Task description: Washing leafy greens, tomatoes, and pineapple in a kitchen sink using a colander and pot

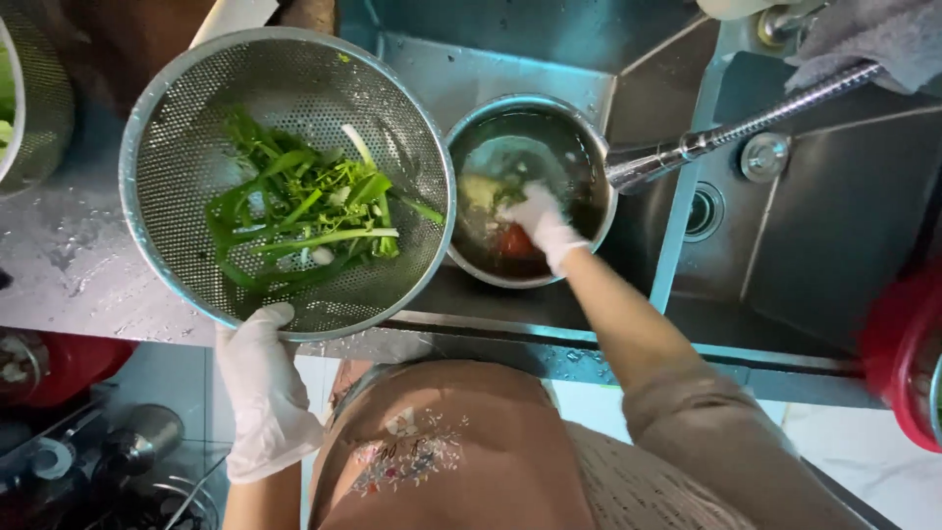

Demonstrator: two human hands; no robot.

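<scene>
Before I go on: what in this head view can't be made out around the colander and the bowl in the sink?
- Right hand fingertips: under water in the steel bowl, grip unreadable.
- Red item in the bowl: blurred by water, half covered by the hand.
- Left hand fingers: hidden under the colander rim.
- Red container: cut by the right edge.

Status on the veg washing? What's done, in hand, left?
Done, by the look of it: greens sit drained in the colander, gripped at its rim by the left hand. In hand: right hand reaches into the water-filled bowl in the sink, by something red. Left: whatever remains in that bowl.
</scene>
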